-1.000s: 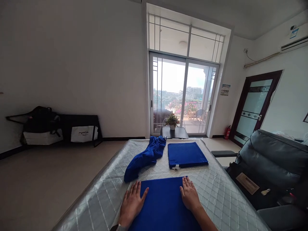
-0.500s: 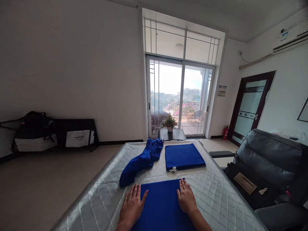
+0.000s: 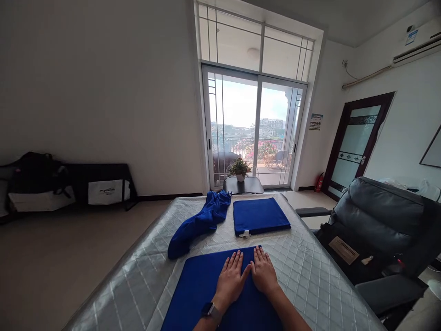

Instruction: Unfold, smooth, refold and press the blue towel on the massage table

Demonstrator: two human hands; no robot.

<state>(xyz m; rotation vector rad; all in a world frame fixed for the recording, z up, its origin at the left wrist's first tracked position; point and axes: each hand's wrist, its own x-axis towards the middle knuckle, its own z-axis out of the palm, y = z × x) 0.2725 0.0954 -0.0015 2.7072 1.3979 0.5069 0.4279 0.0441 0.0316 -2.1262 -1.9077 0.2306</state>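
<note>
Ideally, press evenly with left hand (image 3: pixel 230 281) and right hand (image 3: pixel 264 272), both flat, palms down, thumbs close together, on the blue cloth (image 3: pixel 196 287) nearest on the surface (image 3: pixel 306 271); smooth outward without tugging.

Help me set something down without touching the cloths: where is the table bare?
The table is bare on the right, between the near cloth and the edge by the armchair, and on the left, between the crumpled cloth and the left edge. Crowded: the middle, with the left hand, right hand and folded cloth.
</note>
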